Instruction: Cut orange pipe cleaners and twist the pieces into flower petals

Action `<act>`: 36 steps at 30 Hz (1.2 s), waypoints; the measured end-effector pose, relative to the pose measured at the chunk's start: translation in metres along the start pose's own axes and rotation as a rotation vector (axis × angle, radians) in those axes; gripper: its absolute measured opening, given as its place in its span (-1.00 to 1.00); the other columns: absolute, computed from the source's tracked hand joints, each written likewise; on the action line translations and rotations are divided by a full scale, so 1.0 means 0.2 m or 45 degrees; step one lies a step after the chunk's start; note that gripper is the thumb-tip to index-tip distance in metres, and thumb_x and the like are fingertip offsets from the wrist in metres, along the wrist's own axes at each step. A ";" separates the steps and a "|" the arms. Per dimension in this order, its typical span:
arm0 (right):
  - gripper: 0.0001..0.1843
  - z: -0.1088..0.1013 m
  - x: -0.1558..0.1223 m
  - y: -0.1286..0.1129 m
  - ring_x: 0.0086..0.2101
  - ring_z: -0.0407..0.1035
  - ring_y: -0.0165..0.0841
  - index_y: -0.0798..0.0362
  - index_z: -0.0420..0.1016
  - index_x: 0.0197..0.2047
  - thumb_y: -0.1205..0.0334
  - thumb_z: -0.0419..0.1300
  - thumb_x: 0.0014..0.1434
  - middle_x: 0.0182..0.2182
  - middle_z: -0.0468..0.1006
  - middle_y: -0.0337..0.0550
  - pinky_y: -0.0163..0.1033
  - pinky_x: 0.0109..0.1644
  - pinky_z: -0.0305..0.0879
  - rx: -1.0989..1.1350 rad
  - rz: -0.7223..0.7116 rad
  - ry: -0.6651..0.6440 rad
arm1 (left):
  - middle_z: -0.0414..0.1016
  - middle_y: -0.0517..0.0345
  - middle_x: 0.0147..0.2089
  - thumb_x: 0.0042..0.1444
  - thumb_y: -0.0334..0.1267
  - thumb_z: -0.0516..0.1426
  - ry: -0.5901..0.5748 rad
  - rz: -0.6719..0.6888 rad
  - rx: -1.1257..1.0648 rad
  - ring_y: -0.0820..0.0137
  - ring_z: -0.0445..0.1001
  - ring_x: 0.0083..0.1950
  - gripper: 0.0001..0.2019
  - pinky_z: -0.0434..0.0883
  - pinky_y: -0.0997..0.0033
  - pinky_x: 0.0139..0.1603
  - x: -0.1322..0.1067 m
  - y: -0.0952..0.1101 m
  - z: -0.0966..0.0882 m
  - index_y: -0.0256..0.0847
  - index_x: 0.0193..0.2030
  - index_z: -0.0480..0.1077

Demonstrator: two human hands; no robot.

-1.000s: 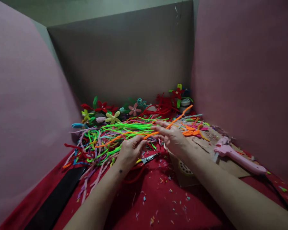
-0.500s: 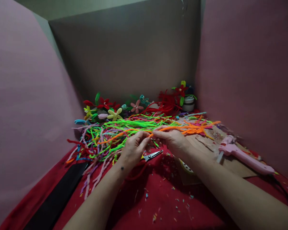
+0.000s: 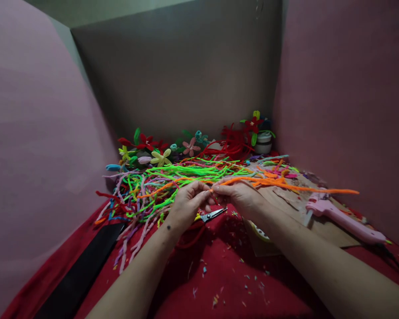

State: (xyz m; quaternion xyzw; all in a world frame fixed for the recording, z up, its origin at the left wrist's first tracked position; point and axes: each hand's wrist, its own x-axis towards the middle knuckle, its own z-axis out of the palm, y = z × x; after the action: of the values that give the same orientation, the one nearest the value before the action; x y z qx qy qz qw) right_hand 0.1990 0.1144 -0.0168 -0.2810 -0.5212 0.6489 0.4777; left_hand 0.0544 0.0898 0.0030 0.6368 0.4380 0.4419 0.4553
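Note:
Both hands pinch an orange pipe cleaner (image 3: 332,191) at the middle of the view. My left hand (image 3: 190,201) closes thumb and fingers on its near end. Just beside it, my right hand (image 3: 241,197) grips the same pipe cleaner, whose long free part runs out to the right past that hand. Their fingertips almost meet, and the bit between them is mostly hidden. Under the hands lie scissors (image 3: 213,215) with yellow handles, partly covered by the left hand. Behind the fingers spreads a heap of green pipe cleaners (image 3: 193,170) mixed with other colours.
A pink glue gun (image 3: 346,219) lies on cardboard (image 3: 329,230) at the right. Pipe-cleaner flowers (image 3: 160,157) and a white pot (image 3: 263,144) stand at the back. A black flat strip (image 3: 83,270) rests on the red cloth (image 3: 239,292), which is strewn with scraps. Pink panels flank both sides.
The pipe cleaner's free end now reaches farther right, over the glue gun. My hands have stayed close together, with fingertips shifted slightly. The whole view has moved a little.

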 end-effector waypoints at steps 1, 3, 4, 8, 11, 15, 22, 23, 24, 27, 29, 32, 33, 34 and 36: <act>-0.83 0.00 0.00 0.00 -0.62 0.20 -0.51 0.17 0.40 -0.57 0.22 0.23 -0.12 -0.66 0.38 -0.26 -0.35 -0.52 0.05 0.006 0.008 -0.005 | 0.42 0.21 -0.53 -0.03 -0.24 0.12 -0.016 -0.001 -0.010 0.55 0.35 -0.60 -0.85 0.31 0.53 -0.52 0.00 0.00 0.00 -0.31 -0.41 0.29; -0.80 0.00 0.00 0.00 -0.62 0.20 -0.51 0.18 0.40 -0.59 0.20 0.23 -0.12 -0.65 0.38 -0.25 -0.35 -0.52 0.06 0.016 0.015 -0.030 | 0.42 0.20 -0.51 -0.02 -0.23 0.11 -0.065 0.017 -0.012 0.54 0.35 -0.57 -0.85 0.32 0.51 -0.48 0.01 0.00 -0.02 -0.30 -0.40 0.28; -0.79 0.00 0.00 0.00 -0.62 0.20 -0.52 0.18 0.40 -0.59 0.19 0.23 -0.12 -0.65 0.38 -0.25 -0.34 -0.52 0.06 0.027 0.010 -0.029 | 0.41 0.21 -0.50 -0.02 -0.23 0.10 -0.083 0.028 0.019 0.53 0.36 -0.55 -0.84 0.32 0.50 -0.46 0.02 0.00 -0.04 -0.30 -0.41 0.28; -0.81 -0.01 0.00 -0.02 -0.64 0.17 -0.52 0.15 0.40 -0.58 0.20 0.23 -0.10 -0.66 0.36 -0.28 -0.34 -0.55 0.05 0.023 -0.085 0.063 | 0.30 0.29 -0.58 -0.07 -0.19 0.11 -0.009 -0.020 0.595 0.54 0.27 -0.56 -0.83 0.18 0.56 -0.55 0.03 0.03 -0.14 -0.26 -0.49 0.27; -0.82 -0.03 0.00 -0.04 -0.64 0.15 -0.53 0.14 0.38 -0.62 0.23 0.23 -0.11 -0.69 0.34 -0.30 -0.35 -0.56 0.03 -0.016 -0.168 0.221 | 0.33 0.22 -0.61 -0.03 -0.16 0.04 -0.385 -0.159 1.263 0.47 0.29 -0.57 -0.79 0.13 0.51 -0.56 0.00 0.05 -0.19 -0.24 -0.55 0.32; -0.83 -0.05 0.02 -0.02 -0.62 0.21 -0.51 0.14 0.41 -0.59 0.21 0.27 -0.17 -0.66 0.39 -0.27 -0.35 -0.54 0.10 0.063 -0.145 0.339 | 0.46 0.05 -0.37 -0.05 -0.31 0.02 -0.527 0.003 1.838 0.34 0.40 -0.38 -0.87 0.19 0.44 -0.45 -0.06 0.00 -0.16 -0.22 -0.36 0.35; -0.83 -0.07 0.05 0.01 -0.59 0.32 -0.47 0.20 0.44 -0.52 0.26 0.28 -0.16 -0.60 0.48 -0.16 -0.36 -0.53 0.24 0.302 -0.048 0.349 | 0.42 -0.02 -0.21 0.04 -0.24 -0.04 -0.473 0.143 1.747 0.31 0.39 -0.26 -0.78 0.26 0.40 -0.33 -0.08 -0.08 -0.13 -0.23 -0.17 0.23; -0.84 -0.07 0.05 0.00 -0.59 0.32 -0.47 0.20 0.43 -0.52 0.27 0.27 -0.15 -0.60 0.48 -0.16 -0.36 -0.53 0.25 0.317 -0.062 0.348 | 0.42 0.01 -0.22 0.04 -0.22 -0.04 -0.453 0.138 1.693 0.33 0.38 -0.28 -0.77 0.26 0.42 -0.33 -0.08 -0.07 -0.14 -0.22 -0.16 0.23; -0.85 -0.07 0.05 -0.01 -0.60 0.32 -0.47 0.19 0.43 -0.52 0.27 0.27 -0.14 -0.60 0.48 -0.15 -0.36 -0.53 0.25 0.326 -0.079 0.344 | 0.42 0.04 -0.24 0.04 -0.22 -0.03 -0.436 0.125 1.645 0.36 0.38 -0.30 -0.77 0.25 0.44 -0.34 -0.08 -0.06 -0.15 -0.21 -0.16 0.24; -0.84 -0.07 0.04 -0.04 -0.60 0.31 -0.47 0.18 0.42 -0.52 0.25 0.27 -0.13 -0.61 0.48 -0.16 -0.36 -0.55 0.24 0.312 -0.151 0.374 | 0.43 0.13 -0.34 0.04 -0.23 -0.02 -0.425 0.066 1.559 0.40 0.37 -0.36 -0.80 0.22 0.49 -0.38 -0.08 0.00 -0.17 -0.15 -0.19 0.30; -0.83 -0.07 0.04 -0.06 -0.59 0.30 -0.48 0.17 0.42 -0.51 0.23 0.26 -0.12 -0.60 0.47 -0.17 -0.37 -0.54 0.24 0.269 -0.220 0.442 | 0.43 0.17 -0.39 0.07 -0.23 -0.04 -0.431 0.056 1.497 0.42 0.36 -0.40 -0.80 0.22 0.49 -0.39 -0.08 0.04 -0.18 -0.13 -0.21 0.34; -0.82 -0.07 0.04 -0.07 -0.58 0.30 -0.49 0.16 0.42 -0.49 0.20 0.25 -0.11 -0.59 0.47 -0.20 -0.36 -0.52 0.24 0.193 -0.316 0.570 | 0.47 0.15 -0.29 0.09 -0.26 -0.07 -0.365 0.162 1.334 0.41 0.40 -0.33 -0.71 0.29 0.48 -0.31 -0.08 0.05 -0.16 -0.12 -0.05 0.29; -0.82 -0.07 0.04 -0.07 -0.58 0.30 -0.49 0.16 0.42 -0.48 0.20 0.25 -0.11 -0.58 0.47 -0.20 -0.36 -0.51 0.24 0.175 -0.331 0.606 | 0.47 0.11 -0.22 0.09 -0.28 -0.07 -0.320 0.222 1.300 0.40 0.42 -0.26 -0.67 0.31 0.47 -0.26 -0.08 0.04 -0.15 -0.14 0.02 0.24; -0.82 -0.07 0.04 -0.07 -0.57 0.30 -0.48 0.16 0.42 -0.48 0.20 0.24 -0.11 -0.57 0.47 -0.20 -0.36 -0.51 0.24 0.164 -0.334 0.633 | 0.46 0.05 -0.15 0.09 -0.31 -0.08 -0.270 0.277 1.301 0.38 0.43 -0.20 -0.62 0.33 0.45 -0.20 -0.07 0.03 -0.14 -0.17 0.08 0.19; -0.83 -0.07 0.04 -0.07 -0.57 0.31 -0.48 0.16 0.42 -0.48 0.21 0.24 -0.10 -0.58 0.47 -0.21 -0.35 -0.51 0.25 0.154 -0.328 0.649 | 0.42 -0.07 -0.05 0.11 -0.35 -0.12 -0.160 0.337 1.405 0.32 0.42 -0.10 -0.58 0.33 0.38 -0.10 -0.07 -0.01 -0.11 -0.26 0.14 0.14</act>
State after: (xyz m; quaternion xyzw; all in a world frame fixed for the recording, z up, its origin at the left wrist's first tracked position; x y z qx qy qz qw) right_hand 0.2133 0.1271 -0.0070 -0.3375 -0.3762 0.5214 0.6876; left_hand 0.0305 0.0810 0.0028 0.8547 0.4926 0.1621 0.0212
